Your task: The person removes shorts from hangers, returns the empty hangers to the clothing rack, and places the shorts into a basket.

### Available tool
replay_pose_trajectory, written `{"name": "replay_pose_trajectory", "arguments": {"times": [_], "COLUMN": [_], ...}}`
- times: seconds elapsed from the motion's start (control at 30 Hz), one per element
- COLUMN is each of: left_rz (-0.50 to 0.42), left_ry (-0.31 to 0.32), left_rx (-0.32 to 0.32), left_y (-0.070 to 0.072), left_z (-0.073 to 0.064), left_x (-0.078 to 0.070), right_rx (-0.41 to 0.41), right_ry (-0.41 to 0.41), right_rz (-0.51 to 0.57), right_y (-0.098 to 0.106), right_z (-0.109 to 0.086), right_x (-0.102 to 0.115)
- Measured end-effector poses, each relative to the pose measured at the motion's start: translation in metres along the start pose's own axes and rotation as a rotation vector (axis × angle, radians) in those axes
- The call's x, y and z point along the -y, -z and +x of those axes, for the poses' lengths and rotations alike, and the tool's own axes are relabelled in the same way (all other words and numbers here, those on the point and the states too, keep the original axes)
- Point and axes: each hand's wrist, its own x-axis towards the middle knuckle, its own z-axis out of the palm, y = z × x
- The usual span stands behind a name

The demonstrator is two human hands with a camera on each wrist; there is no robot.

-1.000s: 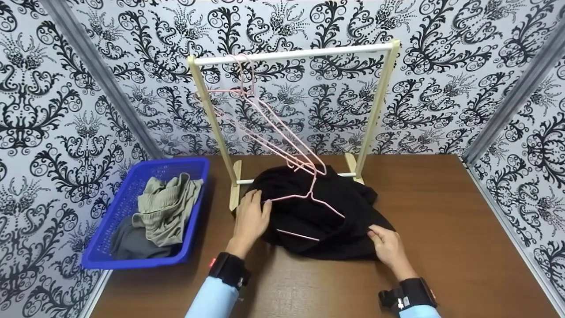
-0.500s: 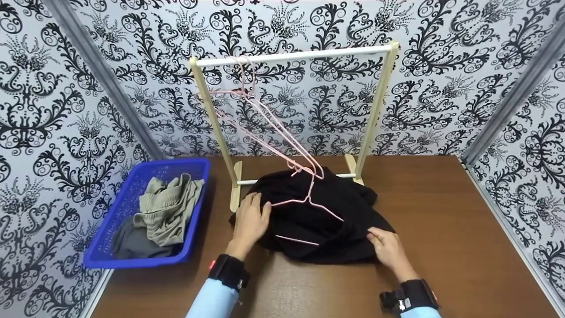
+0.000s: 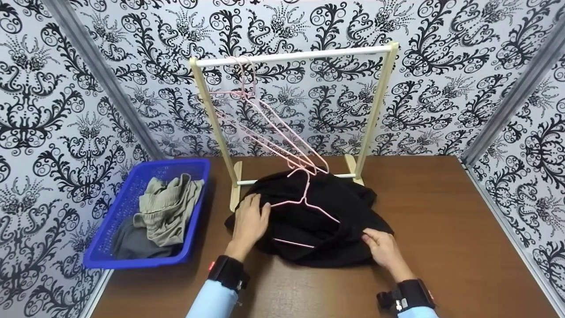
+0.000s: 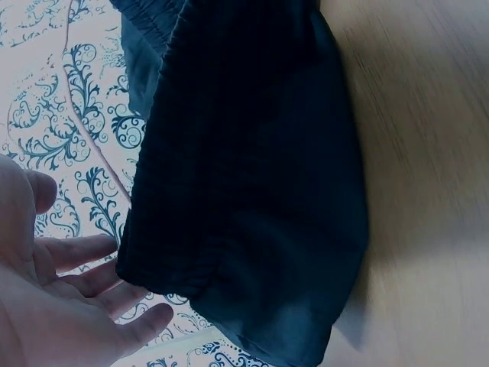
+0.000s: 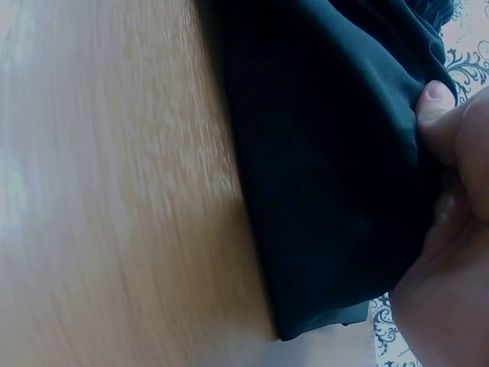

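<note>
Between patterned walls [image 3: 287, 106], a seemingly wooden table [image 3: 446, 238] bears black clothing [image 3: 309, 225].

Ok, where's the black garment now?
In the head view, the black garment lies on the table right of the blue basket, between the left hand and the right hand, a pink hanger partly inside it.

- The place looked like a staged booth dressed as a small laundry corner; whether it stood in a lab could not be told.
- Walls [image 3: 282, 26] in one black-and-white scroll pattern closed in the back and sides.
- Grey posts [image 3: 103, 77] marked both rear corners, like a built frame.
- A brown wood-grain tabletop [image 3: 450, 229] reached almost to them.
- Laundry things showed: a clothes rack [image 3: 318, 54], pink hangers [image 3: 280, 132], a blue basket [image 3: 132, 264], a black garment [image 3: 353, 210].
- Wrist straps [image 3: 228, 273] carrying small devices suggested recording.
</note>
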Motion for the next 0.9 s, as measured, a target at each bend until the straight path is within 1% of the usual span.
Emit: {"name": "replay_pose_trajectory", "arguments": {"times": [0.07, 0.17, 0.3, 0.47, 0.57, 0.7, 0.8, 0.9], "left_rz": [0.0, -0.002, -0.003, -0.003, -0.003, 0.006, 0.007, 0.006], "left_ry": [-0.002, -0.01, -0.02, 0.002, 0.009, -0.004, -0.006, 0.016], "left_rx": [-0.006, -0.018, -0.028, -0.008, -0.002, -0.034, -0.061, -0.05], "left_y": [0.0002, 0.0001, 0.0001, 0.0019, 0.0027, 0.0034, 0.0043, 0.0064], "left_z": [-0.0006, -0.0014, -0.0019, -0.0029, -0.0028, -0.0014, -0.0007, -0.0005], "left_x": [0.0003, 0.0011, 0.0027, 0.0036, 0.0035, 0.004, 0.0048, 0.005], "right_rx": [-0.007, -0.011, -0.039, -0.097, -0.131, -0.176, -0.2, -0.213], "right_ry": [0.021, 0.032, 0.059, 0.109, 0.139, 0.174, 0.182, 0.178], "right_rz": [0.003, 0.006, 0.002, -0.029, -0.027, -0.014, -0.011, -0.004], "right_y": [-0.002, -0.0044, -0.0065, -0.0081, -0.0077, -0.006, -0.0047, -0.0034], "right_z": [0.0005, 0.0003, -0.0013, -0.0022, -0.0017, -0.0014, -0.0018, -0.0026], "right_x": [0.0013, 0.0029, 0.0032, 0.0002, -0.0018, -0.0035, -0.0037, -0.0033]}}
